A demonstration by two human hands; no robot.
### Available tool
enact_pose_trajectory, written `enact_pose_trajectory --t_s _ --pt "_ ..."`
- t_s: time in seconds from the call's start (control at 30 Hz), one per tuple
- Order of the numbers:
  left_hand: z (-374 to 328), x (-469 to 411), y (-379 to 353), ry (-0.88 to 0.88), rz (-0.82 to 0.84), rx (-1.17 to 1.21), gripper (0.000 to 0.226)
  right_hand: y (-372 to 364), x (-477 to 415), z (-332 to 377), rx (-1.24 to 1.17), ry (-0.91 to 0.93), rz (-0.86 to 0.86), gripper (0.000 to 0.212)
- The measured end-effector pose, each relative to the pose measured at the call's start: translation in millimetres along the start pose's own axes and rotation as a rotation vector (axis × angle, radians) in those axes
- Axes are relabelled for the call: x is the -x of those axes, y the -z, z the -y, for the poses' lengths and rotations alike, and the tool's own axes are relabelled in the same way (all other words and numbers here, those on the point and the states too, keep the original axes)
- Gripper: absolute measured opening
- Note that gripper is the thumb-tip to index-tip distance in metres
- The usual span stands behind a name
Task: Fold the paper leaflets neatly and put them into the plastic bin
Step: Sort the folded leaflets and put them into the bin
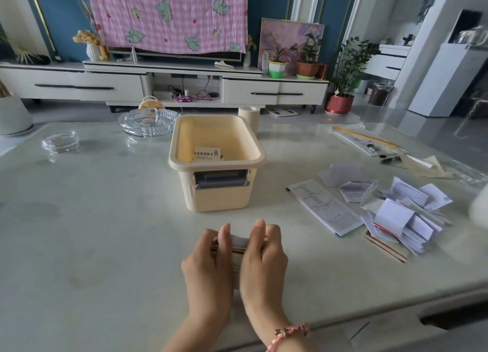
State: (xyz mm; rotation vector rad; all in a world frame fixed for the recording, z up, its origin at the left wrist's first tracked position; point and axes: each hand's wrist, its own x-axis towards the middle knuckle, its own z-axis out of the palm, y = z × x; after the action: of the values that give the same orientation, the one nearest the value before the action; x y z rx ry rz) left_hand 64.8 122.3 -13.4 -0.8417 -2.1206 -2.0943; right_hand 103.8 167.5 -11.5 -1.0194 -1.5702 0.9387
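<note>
A small folded leaflet lies on the table in front of me, mostly covered by both hands. My left hand and my right hand sit side by side on it, fingers curled over its far edge. The cream plastic bin stands just beyond, open, with a folded printed leaflet inside. A heap of loose leaflets lies to the right, with a long printed sheet beside it.
Two glass dishes, a large one and a small one, stand at the back left. A paper roll stands behind the bin. Plastic sleeves with papers lie at the back right. The table's front edge is near my wrists.
</note>
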Motion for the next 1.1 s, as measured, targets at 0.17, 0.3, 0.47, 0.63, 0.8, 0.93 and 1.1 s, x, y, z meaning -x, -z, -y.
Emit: enact_pose_trajectory --t_s 0.17,0.3,0.47,0.63,0.8,0.93,1.1 --pt "3 -14 0 -0.253 -0.019 -0.128 0.038 -5 -14 8 -0.074 -0.054 -0.012 0.044" --pt "-10 -14 -2 -0.159 0.03 -0.022 0.043 -7 -23 16 -0.19 -0.131 -0.132 0.046" --pt "-29 -15 4 0.03 0.108 0.013 0.05 -9 -21 17 -0.148 0.043 -0.149 0.042" --pt "-16 -17 11 -0.151 0.086 -0.198 0.052 -7 -10 22 -0.148 0.018 -0.157 0.046" --pt "-12 -31 17 -0.331 -0.014 -0.29 0.041 -6 -4 37 -0.35 -0.207 -0.057 0.042" --pt "-13 -34 19 -0.37 -0.074 -0.271 0.048 0 -3 43 -0.302 -0.291 0.102 0.045" --pt "-15 -29 18 -0.469 -0.088 -0.27 0.057 -3 5 46 -0.241 -0.034 -0.009 0.042"
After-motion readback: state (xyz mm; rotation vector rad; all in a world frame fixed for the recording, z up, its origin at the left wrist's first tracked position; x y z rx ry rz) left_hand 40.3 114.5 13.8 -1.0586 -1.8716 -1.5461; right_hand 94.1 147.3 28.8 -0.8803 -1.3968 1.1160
